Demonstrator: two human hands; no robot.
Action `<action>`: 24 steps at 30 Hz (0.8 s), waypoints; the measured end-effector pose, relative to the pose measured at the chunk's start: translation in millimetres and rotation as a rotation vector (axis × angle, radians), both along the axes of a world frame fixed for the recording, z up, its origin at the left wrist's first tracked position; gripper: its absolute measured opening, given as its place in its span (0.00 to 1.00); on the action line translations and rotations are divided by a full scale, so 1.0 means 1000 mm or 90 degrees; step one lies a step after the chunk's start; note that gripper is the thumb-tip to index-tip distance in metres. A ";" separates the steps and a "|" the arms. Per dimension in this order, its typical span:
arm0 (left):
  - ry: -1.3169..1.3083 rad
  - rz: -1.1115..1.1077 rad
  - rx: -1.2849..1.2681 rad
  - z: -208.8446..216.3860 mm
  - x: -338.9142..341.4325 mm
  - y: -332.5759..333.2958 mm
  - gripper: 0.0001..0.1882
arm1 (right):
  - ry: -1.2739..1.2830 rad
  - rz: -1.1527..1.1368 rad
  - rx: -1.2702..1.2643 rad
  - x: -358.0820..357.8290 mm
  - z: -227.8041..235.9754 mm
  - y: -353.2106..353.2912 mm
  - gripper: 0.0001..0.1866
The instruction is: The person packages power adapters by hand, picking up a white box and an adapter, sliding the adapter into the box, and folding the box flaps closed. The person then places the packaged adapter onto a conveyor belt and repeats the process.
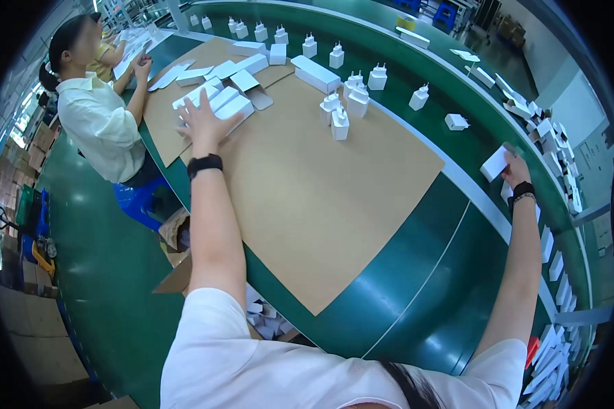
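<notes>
My left hand (208,123) reaches to the far left of the cardboard sheet (320,198), its fingers spread on a group of white boxes (230,108). At the far right, my right hand (517,170) grips a small white box (494,165) over the edge of the green conveyor belt; its far end is slightly blurred. White plug chargers (340,125) stand in a cluster on the sheet's far edge, between my hands. Another charger (457,122) lies on its side on the belt, near the box in my right hand.
More chargers (310,46) stand along the conveyor belt (396,112). Several white boxes (559,286) line the right side. To the left, a co-worker in a pale shirt (95,116) sits on a blue stool (140,204). Below the table edge is a carton (269,320) of white pieces.
</notes>
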State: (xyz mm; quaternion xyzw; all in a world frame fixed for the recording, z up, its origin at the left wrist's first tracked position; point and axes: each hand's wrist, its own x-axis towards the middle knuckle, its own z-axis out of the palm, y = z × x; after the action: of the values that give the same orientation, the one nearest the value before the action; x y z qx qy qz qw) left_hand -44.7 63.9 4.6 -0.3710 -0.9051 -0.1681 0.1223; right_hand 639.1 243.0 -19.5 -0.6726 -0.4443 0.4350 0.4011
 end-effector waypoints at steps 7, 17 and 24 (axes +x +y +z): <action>-0.065 -0.125 -0.005 0.020 -0.056 0.036 0.50 | -0.338 -0.041 0.115 -0.007 0.017 -0.023 0.36; -0.196 -0.264 -0.259 0.019 -0.094 0.078 0.47 | -0.262 0.079 0.248 -0.054 0.086 -0.094 0.28; -0.204 -0.360 -0.107 0.015 0.042 -0.040 0.32 | -0.306 0.191 0.188 -0.075 0.076 -0.104 0.24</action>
State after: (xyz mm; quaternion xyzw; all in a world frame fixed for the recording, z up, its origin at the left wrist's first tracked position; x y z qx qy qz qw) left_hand -2.9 24.0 19.2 -0.5851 -0.7846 -0.1764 -0.1044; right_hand 563.6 139.4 57.0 -0.6177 -0.6789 0.2487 0.3093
